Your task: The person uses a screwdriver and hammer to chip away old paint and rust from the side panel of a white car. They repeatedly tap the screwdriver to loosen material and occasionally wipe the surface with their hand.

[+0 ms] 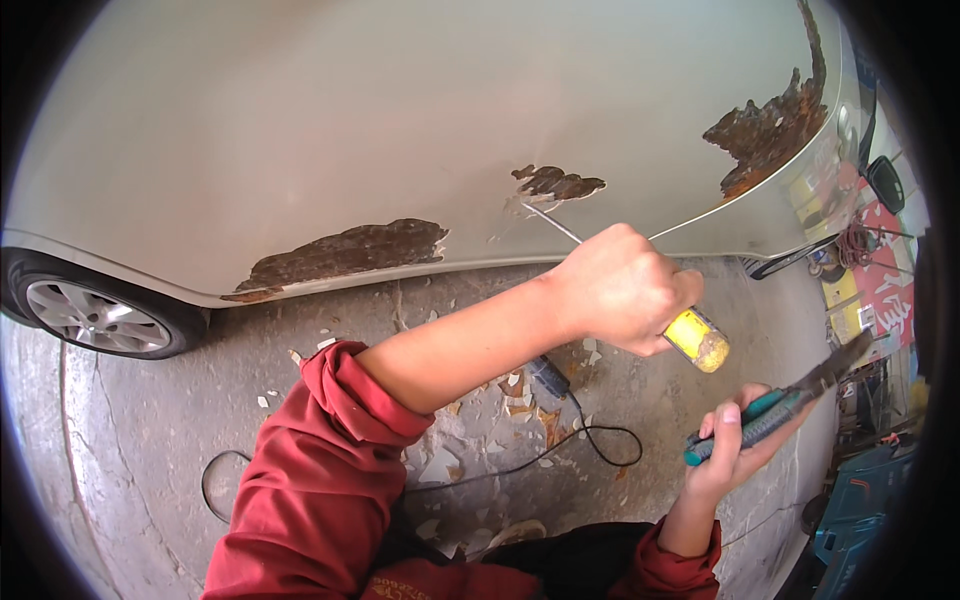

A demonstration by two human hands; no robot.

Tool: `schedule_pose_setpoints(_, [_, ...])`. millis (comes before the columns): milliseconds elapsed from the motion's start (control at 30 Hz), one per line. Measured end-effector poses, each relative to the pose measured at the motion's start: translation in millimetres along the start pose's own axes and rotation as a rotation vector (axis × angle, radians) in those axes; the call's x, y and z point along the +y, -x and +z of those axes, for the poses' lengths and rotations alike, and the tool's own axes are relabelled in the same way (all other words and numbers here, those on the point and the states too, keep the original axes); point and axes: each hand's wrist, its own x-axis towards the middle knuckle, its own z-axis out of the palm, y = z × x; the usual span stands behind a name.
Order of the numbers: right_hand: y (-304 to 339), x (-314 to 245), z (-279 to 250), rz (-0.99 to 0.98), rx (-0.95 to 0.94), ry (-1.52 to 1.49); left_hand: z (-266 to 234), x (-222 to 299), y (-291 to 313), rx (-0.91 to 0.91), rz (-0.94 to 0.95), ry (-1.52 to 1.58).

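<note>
My left hand is closed round the yellow handle of a screwdriver. Its thin metal shaft points up and left, and the tip is at the car's pale panel, just under a small brown patch of peeled paint. To the lower right, my right hand grips a tool with a teal-and-grey handle. This tool's dark metal end points up and right, off the car; its exact kind is unclear. Fingers of my left hand are partly hidden behind its back.
Larger brown peeled patches lie along the lower panel and toward the right end. A wheel stands at left. Paint flakes, a dark corded tool and its cable lie on the concrete floor. A teal case sits at right.
</note>
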Motion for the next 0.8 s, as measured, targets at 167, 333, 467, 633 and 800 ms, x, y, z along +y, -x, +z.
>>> schedule_pose_setpoints(167, [18.0, 11.3, 10.8, -0.111, -0.192, 0.064, -4.7, -1.3, 0.7, 0.021, -0.011, 0.001])
schedule_pose_setpoints(333, [15.3, 16.0, 2.7, 0.004, -0.267, 0.073, -3.2, -6.8, 4.8, -0.039, -0.088, -0.016])
schedule_pose_setpoints(467, [13.9, 11.9, 2.9, -0.151, 0.058, -0.116, -4.8, -9.7, 5.6, -0.003, -0.087, -0.013])
schedule_pose_setpoints(633, [30.3, 18.5, 21.0, -0.146, -0.343, 0.164, -7.7, -9.6, 7.5, 0.032, -0.031, 0.037])
schedule_pose_setpoints(800, [17.5, 10.5, 1.6, -0.138, -0.019, -0.049, -4.6, -12.1, 8.1, 0.063, -0.024, 0.009])
